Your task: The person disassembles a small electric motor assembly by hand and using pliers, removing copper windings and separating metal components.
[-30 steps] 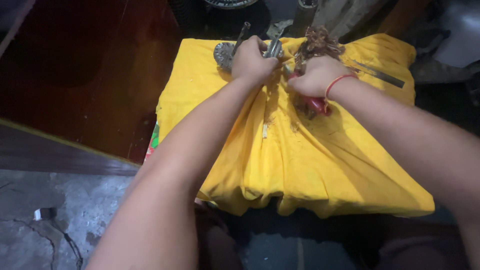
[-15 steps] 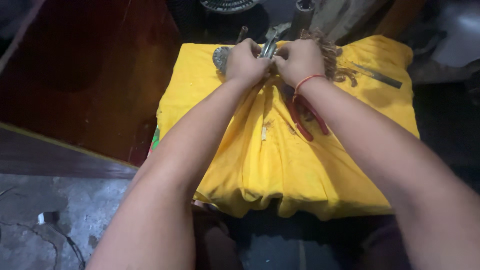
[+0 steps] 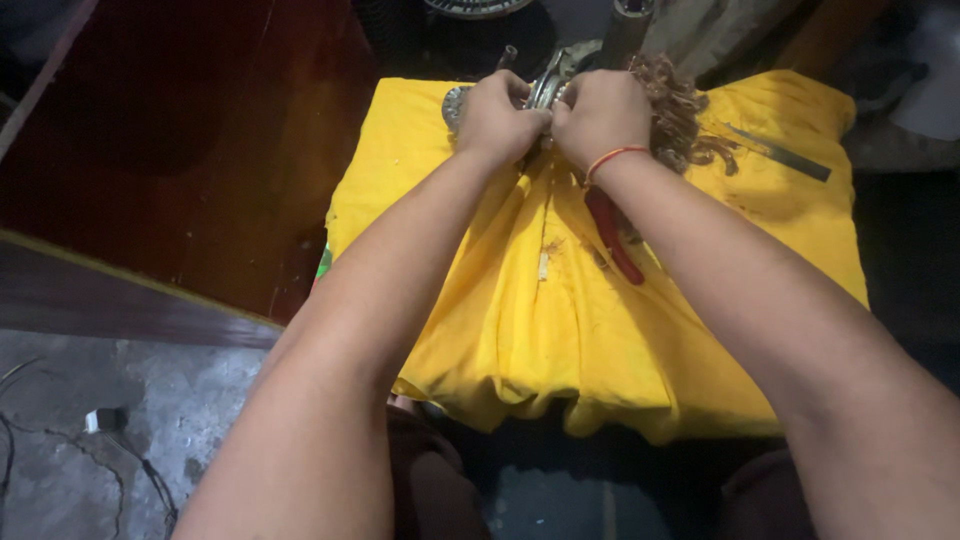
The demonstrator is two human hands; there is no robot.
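Left hand (image 3: 495, 115) and right hand (image 3: 600, 115) side by side, both clenched on curved metal part (image 3: 550, 82) over yellow cloth (image 3: 560, 330); red-handled pliers (image 3: 612, 235) beneath right wrist.

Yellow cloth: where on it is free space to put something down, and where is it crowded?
The yellow cloth is bare near its front edge, between the forearms, and at its right side below the dark flat strip. The far edge is crowded: left hand and right hand grip a metal part, beside tangled brown wire and red-handled pliers.
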